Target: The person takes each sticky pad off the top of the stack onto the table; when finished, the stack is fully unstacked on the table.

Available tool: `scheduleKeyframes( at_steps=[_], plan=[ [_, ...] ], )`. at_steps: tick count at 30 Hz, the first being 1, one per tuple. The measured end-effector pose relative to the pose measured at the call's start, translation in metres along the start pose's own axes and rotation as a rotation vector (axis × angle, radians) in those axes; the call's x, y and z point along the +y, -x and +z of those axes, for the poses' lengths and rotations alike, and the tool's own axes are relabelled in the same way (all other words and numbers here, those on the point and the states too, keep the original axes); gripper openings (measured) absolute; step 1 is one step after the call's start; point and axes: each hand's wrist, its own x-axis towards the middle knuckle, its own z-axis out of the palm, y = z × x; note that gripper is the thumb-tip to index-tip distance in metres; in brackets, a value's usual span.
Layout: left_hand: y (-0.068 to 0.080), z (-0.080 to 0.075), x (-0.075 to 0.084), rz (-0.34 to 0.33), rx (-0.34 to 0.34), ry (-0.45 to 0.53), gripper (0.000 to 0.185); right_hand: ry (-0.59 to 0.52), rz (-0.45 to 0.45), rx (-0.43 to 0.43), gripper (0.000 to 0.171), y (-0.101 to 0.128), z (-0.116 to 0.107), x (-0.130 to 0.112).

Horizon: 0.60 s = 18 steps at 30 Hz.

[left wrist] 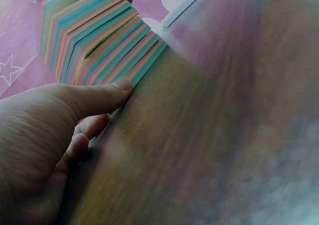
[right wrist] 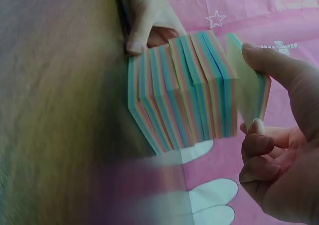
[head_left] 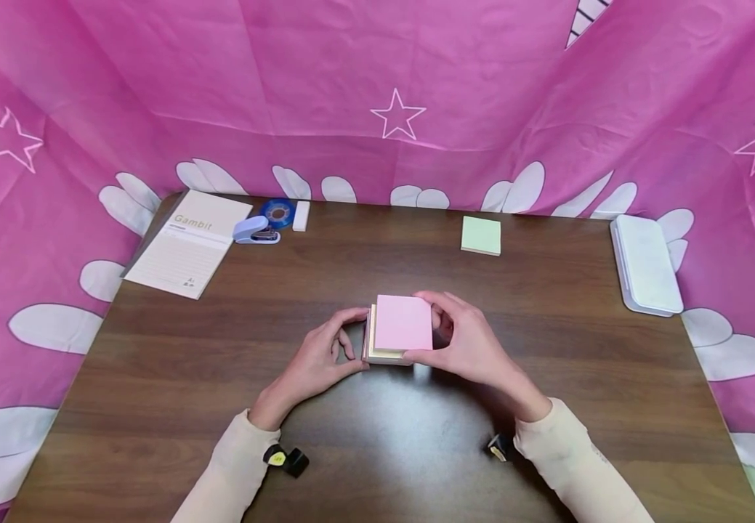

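**Block of sticky notes between two hands**

Notes in a multicoloured block (head_left: pixel 398 330) sit mid-table (head_left: pixel 547 349), between both hands; the left hand (head_left: pixel 315 363) presses its thumb tip against the block's lower edge, other fingers curled loosely beside it; the right hand (head_left: pixel 465 341) pinches a thin top pad (right wrist: pixel 249 85), lifted slightly off the stack; the head view shows only a pink top sheet, whereas the wrist views reveal fanned, striped layers and the gap under the lifted pad.
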Motion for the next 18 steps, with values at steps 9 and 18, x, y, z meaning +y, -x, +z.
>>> scheduleKeyframes(
  at_steps=[9,18],
  plan=[
    [-0.001,0.001,-0.001,0.007,0.005,0.003,0.094,-0.023,-0.012,0.100,0.083,0.001,-0.027,0.029],
    [-0.001,-0.001,0.003,0.012,0.011,0.017,0.091,-0.021,0.057,0.167,0.081,0.002,-0.071,0.093]
  ],
)
